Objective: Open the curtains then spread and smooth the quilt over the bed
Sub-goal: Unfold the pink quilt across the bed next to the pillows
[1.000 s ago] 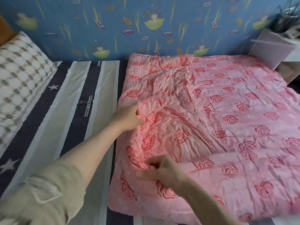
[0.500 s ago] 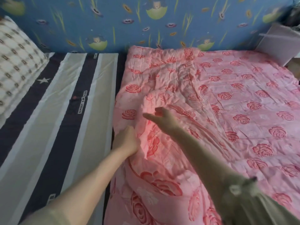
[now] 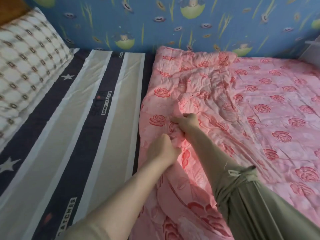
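A pink quilt (image 3: 251, 104) with red roses covers the right part of the bed, wrinkled and bunched near its left edge. My left hand (image 3: 166, 149) grips a fold of the quilt at that edge, close to me. My right hand (image 3: 187, 119) is closed on another bunch of the same fold a little farther from me. The two hands are close together. The striped bed sheet (image 3: 83, 129), navy, grey and white with stars, lies bare to the left of the quilt. No curtains are in view.
A checked white pillow (image 3: 26, 66) lies at the far left of the bed. A blue patterned wall (image 3: 173, 23) runs along the bed's far side. A pale object (image 3: 313, 47) sits at the right edge.
My right hand, stretched flat over the quilt half a second ago, has closed on the fold. My left hand keeps its grip. The view has moved closer to the quilt's left edge.
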